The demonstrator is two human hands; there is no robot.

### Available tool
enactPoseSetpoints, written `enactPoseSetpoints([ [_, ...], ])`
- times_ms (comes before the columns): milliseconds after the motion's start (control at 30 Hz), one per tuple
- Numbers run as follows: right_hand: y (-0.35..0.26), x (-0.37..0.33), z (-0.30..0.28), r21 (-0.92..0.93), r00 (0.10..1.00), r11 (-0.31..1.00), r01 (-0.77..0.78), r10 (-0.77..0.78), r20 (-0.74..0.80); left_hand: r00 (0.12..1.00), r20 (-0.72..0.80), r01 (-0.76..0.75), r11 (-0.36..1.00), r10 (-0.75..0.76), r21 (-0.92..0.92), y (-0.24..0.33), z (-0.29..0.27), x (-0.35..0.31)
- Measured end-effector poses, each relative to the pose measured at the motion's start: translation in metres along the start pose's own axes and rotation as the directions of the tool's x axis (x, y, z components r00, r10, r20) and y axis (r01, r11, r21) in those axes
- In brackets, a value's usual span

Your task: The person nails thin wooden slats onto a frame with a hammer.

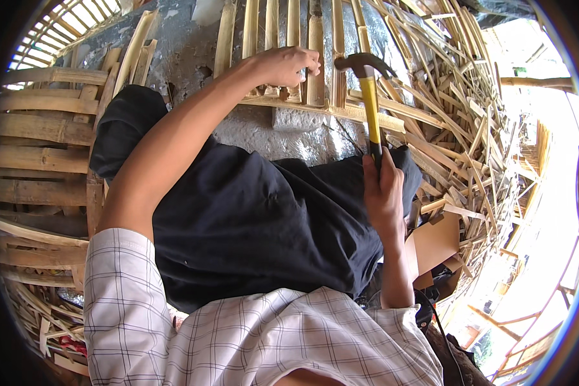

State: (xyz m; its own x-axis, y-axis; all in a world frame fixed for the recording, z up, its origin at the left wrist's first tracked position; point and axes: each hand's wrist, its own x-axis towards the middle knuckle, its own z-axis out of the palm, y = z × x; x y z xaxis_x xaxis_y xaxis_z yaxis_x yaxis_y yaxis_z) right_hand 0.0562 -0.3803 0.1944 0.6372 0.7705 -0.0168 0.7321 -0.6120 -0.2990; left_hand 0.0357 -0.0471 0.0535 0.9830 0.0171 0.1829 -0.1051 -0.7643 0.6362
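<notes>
My right hand [383, 186] grips the black end of a claw hammer [370, 106] with a yellow handle. The hammer stands head-up, its dark metal head beside the bamboo slats. Over the slats, my left hand [288, 67] is closed, thumb and fingers drawn together; whatever they hold is too small to make out. Beneath it lies a frame of split bamboo slats [315, 38], spaced side by side and running away from me. Their near ends meet a bamboo crosspiece [354, 113]. A pale block [299, 119] sits under that near edge.
Woven bamboo slats [42, 128] form a panel at my left. A tangled heap of bamboo strips [476, 122] rises along the right. An opened cardboard box [436, 244] lies by my right forearm. My legs in dark trousers [251, 219] are bent before the frame.
</notes>
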Motion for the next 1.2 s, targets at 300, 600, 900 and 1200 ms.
enactPoseSetpoints([
  [300,-0.015,0.004,-0.007,-0.114,0.989,0.984,0.138,-0.142,-0.026,1.0,-0.02,-0.018,0.999,0.018,0.03,0.001,-0.004,-0.003],
  [600,0.002,-0.006,0.005,0.009,1.0,1.0,0.003,-0.003,0.006,0.983,0.117,0.133,0.989,-0.139,0.061,0.02,-0.017,-0.003],
  [900,0.045,-0.002,0.055,0.402,0.972,0.901,-0.161,0.215,-0.093,0.998,0.048,-0.044,0.974,0.034,0.223,0.055,-0.015,-0.017],
  [1200,0.05,0.001,0.054,0.592,0.952,0.772,-0.229,0.305,-0.03,0.995,0.034,-0.102,0.964,0.097,0.246,0.058,-0.007,-0.018],
])
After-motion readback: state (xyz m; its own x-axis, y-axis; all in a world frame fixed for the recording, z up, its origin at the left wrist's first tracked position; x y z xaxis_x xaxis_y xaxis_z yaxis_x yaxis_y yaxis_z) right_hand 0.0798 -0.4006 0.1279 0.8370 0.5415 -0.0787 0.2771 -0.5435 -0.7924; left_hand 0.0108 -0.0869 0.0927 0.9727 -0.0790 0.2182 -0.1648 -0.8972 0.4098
